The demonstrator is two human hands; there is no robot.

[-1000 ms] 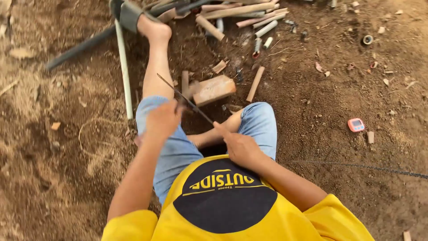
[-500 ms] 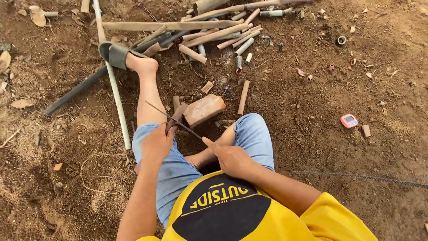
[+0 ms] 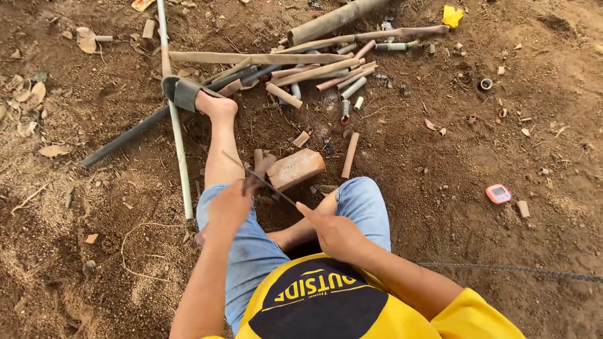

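Since a moment ago, we are seeing both hands sitting lower. Left hand and right hand are closing their fingers around a thin dark blade, just beside the brick; many cut sticks are already lying beyond.

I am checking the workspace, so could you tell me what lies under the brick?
The brick rests on bare dirt, a short stick beside it; anything beneath is hidden.

left hand + right hand: grip thin stick | brick beside
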